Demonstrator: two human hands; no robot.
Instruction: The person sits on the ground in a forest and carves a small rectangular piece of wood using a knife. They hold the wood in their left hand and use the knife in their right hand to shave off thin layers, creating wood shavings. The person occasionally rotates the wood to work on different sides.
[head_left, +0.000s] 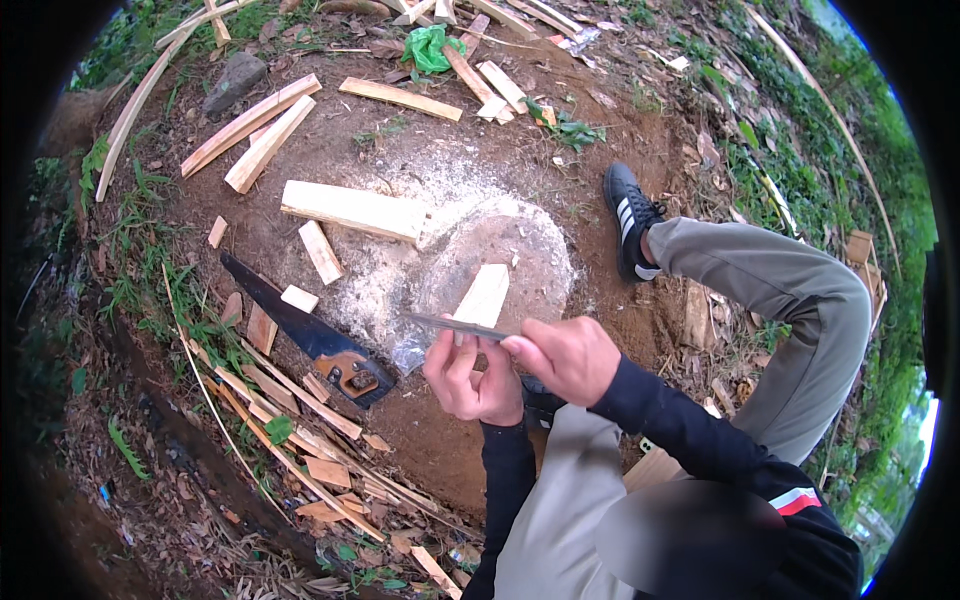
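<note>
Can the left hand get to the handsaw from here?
Probably yes: the handsaw lies on the ground to the left hand's left, its wooden handle nearest and uncovered. But that hand's fingers are up at the thin dark blade, so it would likely need to leave that first.

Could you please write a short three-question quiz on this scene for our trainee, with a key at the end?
1. Multiple choice: where does the dark-bladed handsaw with the brown wooden handle lie?
A) Across the person's lap
B) On the ground, left of the person's bare left hand
C) At the picture's right edge
2. True or false: the thin, pointed grey blade extends from the person's bare right hand toward the picture's left.
3. Short answer: which lies farther from the hands, the crumpled bright-green plastic bag or the thick, pale wooden plank?

Key: 1. B; 2. True; 3. The bag.
</note>
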